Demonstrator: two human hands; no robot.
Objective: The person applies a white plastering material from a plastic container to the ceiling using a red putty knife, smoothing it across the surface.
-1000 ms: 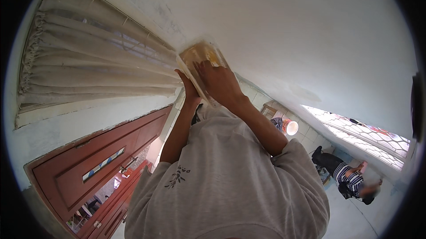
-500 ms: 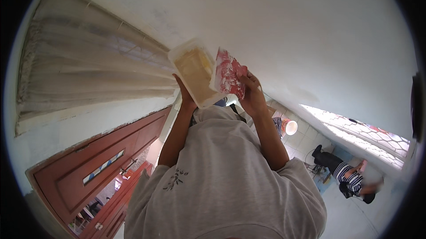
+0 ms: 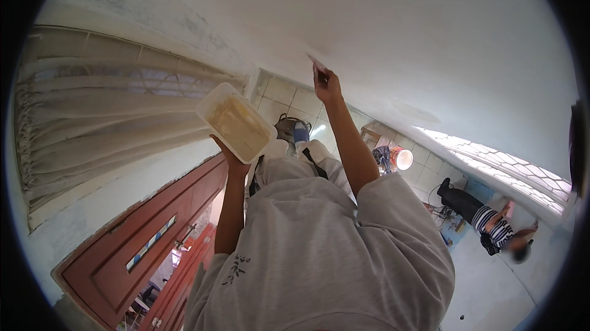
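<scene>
Left hand (image 3: 232, 159): holding a pale rectangular plastic tub (image 3: 260, 147) from below, near its lower corner. One digit shows along the tub's outer side; the others are behind or under it, so I can't tell how far apart they are. Tub sits out in front of me to the left, tilted so I see straight into it; yellowish-beige paste (image 3: 236, 125) is smeared over the bottom.

Right hand (image 3: 328, 87): arm reached forward, fingers pinching a thin, flat, pinkish spreader (image 3: 317, 64). It's nearly edge-on and a bit blurred, up against the pale wall (image 3: 430, 42) in my view. Touching or just short of it, can't tell. Spreader and tub are well apart.

Step in hand, my read: applying paste to the wall, spreader at the work end, tub as the carried supply. Next move calls for a firm pinch, the spreader's edge laid evenly on the wall and a steady stroke, with the left hand keeping the tub level enough to hold its paste.

Around me: sheer curtain (image 3: 110, 116) on the left, reddish door (image 3: 141, 251) below it, tiled floor (image 3: 279, 90) ahead, bucket (image 3: 403, 159) off to the right, another person in a striped top (image 3: 495, 233) further right.
</scene>
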